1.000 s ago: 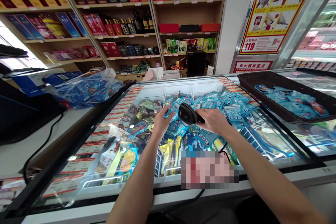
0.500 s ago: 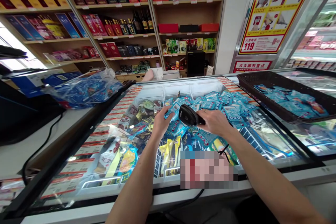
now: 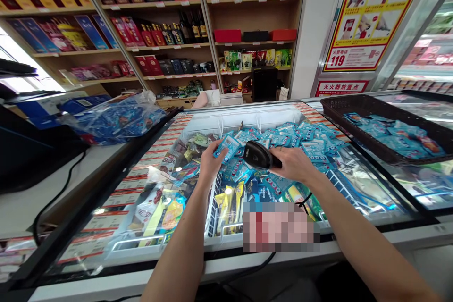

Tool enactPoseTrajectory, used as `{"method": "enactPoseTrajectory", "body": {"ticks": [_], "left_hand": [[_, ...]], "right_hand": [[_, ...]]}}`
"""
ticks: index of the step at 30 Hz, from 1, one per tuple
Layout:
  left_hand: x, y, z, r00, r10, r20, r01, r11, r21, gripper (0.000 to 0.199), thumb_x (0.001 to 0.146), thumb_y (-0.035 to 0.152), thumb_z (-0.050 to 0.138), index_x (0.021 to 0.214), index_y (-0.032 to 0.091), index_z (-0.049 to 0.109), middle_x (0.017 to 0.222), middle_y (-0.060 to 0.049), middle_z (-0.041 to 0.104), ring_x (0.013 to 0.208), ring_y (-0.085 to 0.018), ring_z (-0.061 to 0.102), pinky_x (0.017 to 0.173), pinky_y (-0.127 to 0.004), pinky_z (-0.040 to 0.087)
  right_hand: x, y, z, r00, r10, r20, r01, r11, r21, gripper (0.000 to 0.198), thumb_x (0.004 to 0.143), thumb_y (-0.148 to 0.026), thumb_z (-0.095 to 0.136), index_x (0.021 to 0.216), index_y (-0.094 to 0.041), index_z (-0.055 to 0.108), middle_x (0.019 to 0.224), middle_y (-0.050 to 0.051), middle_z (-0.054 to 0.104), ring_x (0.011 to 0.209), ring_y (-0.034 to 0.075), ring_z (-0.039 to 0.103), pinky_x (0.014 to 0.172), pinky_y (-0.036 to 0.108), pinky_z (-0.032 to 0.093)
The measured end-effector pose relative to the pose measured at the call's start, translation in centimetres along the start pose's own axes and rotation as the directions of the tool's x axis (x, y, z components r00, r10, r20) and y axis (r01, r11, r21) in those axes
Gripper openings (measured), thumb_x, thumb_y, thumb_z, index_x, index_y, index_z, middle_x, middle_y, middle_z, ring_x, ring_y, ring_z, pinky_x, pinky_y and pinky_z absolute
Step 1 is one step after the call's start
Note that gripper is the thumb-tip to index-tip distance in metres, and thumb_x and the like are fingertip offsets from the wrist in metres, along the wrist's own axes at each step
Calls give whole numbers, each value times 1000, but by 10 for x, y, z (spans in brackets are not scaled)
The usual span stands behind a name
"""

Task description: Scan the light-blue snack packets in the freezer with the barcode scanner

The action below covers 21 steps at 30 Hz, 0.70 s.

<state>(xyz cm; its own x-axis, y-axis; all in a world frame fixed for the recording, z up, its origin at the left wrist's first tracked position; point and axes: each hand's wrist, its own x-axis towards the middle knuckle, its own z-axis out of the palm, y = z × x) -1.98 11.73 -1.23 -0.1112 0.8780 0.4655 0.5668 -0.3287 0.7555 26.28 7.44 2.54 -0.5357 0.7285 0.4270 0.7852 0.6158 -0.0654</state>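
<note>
Between the thumb and fingers of my left hand [image 3: 211,161] is a blue ice-cream packet [image 3: 228,147], its pale barcode label facing up. My right hand [image 3: 292,165] is wrapped round the handle of a black barcode scanner [image 3: 258,155]. The scanner's head points left, a short way from the packet. Both hands are over a chest freezer [image 3: 212,257]. Beneath them lie many loose blue packets [image 3: 283,138], with yellow-wrapped ice creams [image 3: 230,203] nearer to me.
A brown plastic basket [image 3: 382,151] of blue packets rests on the freezer at right. On the left counter lies a clear bag of blue packets [image 3: 120,115]. A black cable [image 3: 53,207] hangs beside the freezer. Shelves [image 3: 159,4] of boxes and bottles stand behind.
My left hand has drawn slightly left and lifted the blue packet, so its label now shows more. The scanner in my right hand has shifted a little right.
</note>
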Motion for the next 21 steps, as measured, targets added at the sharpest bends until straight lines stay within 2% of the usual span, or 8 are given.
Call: {"method": "enactPoseTrajectory", "body": {"ticks": [6, 10, 13, 16, 18, 21], "left_hand": [[6, -18, -12, 993, -44, -111, 56, 993, 105, 45, 74, 42, 56, 114, 20, 59, 110, -5, 65, 100, -21, 59, 88, -33, 44], [7, -34, -19, 976, -80, -204, 106, 987, 119, 47, 71, 42, 60, 114, 22, 58, 107, -5, 65, 98, -21, 60, 83, -32, 46], [6, -45, -28, 956, -138, -260, 186, 968, 167, 41, 72, 41, 58, 107, 20, 61, 102, -7, 66, 95, -22, 60, 83, -35, 46], [3, -48, -36, 933, -186, -307, 283, 907, 311, 40, 72, 40, 56, 107, 20, 61, 101, -9, 66, 95, -25, 59, 82, -39, 45], [-1, -44, -39, 930, -165, -327, 301, 853, 427, 42, 73, 39, 55, 110, 20, 60, 103, -10, 64, 97, -27, 57, 83, -41, 43], [-6, -32, -38, 934, -48, -354, 255, 782, 569, 44, 76, 40, 52, 114, 21, 57, 111, -13, 58, 104, -29, 52, 87, -43, 40]], "right_hand": [[-2, 7, -4, 999, 32, -3, -31, 999, 39, 33, 80, -40, 55, 107, -21, 58, 93, 5, 67, 83, 19, 61, 67, 26, 37], [-4, 12, -7, 998, 67, 6, -67, 998, 9, 32, 79, -39, 54, 106, -22, 59, 91, 4, 67, 81, 19, 61, 64, 25, 36], [-5, 17, -12, 996, 83, 24, -83, 997, -1, 30, 78, -40, 54, 101, -22, 60, 88, 3, 67, 77, 18, 61, 62, 25, 35], [-7, 24, -19, 996, 86, 34, -86, 996, -12, 25, 77, -39, 54, 95, -22, 61, 85, 2, 67, 76, 18, 61, 62, 25, 35], [-8, 31, -24, 994, 103, 23, -102, 994, -37, 24, 77, -40, 54, 93, -22, 61, 85, 2, 67, 75, 18, 61, 61, 26, 35], [-14, 45, -31, 990, 140, -3, -139, 987, -80, 25, 76, -39, 54, 94, -23, 61, 85, 2, 68, 76, 19, 61, 62, 27, 36]]}}
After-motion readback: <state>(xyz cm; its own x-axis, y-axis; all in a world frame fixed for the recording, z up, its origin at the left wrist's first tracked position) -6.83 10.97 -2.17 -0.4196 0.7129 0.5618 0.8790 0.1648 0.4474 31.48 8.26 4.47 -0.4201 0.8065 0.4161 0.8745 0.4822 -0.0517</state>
